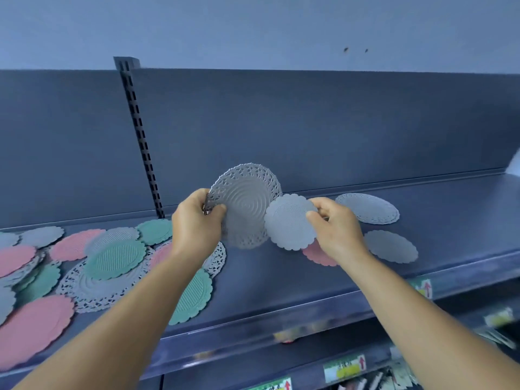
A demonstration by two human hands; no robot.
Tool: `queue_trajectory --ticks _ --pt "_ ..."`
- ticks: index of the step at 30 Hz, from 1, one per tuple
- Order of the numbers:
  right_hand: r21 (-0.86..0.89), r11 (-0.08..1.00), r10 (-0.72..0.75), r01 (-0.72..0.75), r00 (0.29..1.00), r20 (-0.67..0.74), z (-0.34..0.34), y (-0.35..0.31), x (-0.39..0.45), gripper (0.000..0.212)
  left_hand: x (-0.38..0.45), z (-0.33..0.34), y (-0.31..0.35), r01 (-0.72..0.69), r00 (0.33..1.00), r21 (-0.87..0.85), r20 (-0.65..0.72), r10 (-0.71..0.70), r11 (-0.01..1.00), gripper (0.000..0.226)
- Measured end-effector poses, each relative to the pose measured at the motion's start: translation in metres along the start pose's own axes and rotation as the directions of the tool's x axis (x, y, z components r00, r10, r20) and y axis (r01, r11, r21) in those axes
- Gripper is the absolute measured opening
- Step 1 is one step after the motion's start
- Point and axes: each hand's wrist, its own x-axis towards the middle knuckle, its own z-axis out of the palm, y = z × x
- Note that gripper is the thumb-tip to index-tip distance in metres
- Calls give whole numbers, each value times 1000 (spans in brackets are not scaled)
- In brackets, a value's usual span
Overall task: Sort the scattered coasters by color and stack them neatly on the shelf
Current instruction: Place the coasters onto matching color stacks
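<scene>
**Grey coasters in hand: thin, flexible, edge-held**

Item 1. The lace coaster (247, 205), grey with a pierced border and ringed centre, is held upright above the shelf (281, 277). The left hand (195, 223) pinches it at its left rim, thumb across the near face. It appears to be thin, light, moulded sheet, probably soft enough to flop if gripped at one point only. The pierced border looks the weakest part; a hold further in, on the solid ringed area, is judged safer.

Item 2. The small coaster (291, 222), grey and scalloped, overlaps the lace coaster's lower right edge. The right hand (336, 225) pinches it at its right rim between thumb and fingers. It looks solid, light and likely slightly grippy rather than slippery.

Item 3. Both hands are closed on their pieces, apart but near each other, bringing the two greys together.

Item 4. On the shelf just right of the hands lie a grey oval (368, 208), a grey scalloped piece (391, 246) and a pink coaster (315, 254), the last partly under the right hand.

Item 5. At the left, the mixed pile (92, 260) of pink, green and grey coasters remains unsorted and overlapping. Sorting is judged to be at an early stage.
</scene>
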Motion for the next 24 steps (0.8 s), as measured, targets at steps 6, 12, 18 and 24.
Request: queue_trajectory --ticks 6,12,18,24 --pt "-21 998 52 -53 998 -27 -48 47 28 19 1 70 13 12 998 -35 64 -10 999 20" --pt "-111 988 109 -107 994 11 -103 96 59 25 4 138 21 84 992 -34 98 -80 996 21" --pt "-283 949 184 -141 974 134 -128 135 73 27 11 172 24 134 990 -5 36 -134 991 12" --pt "-487 872 197 -42 943 270 -136 153 75 21 9 192 34 125 992 -18 38 -124 992 14"
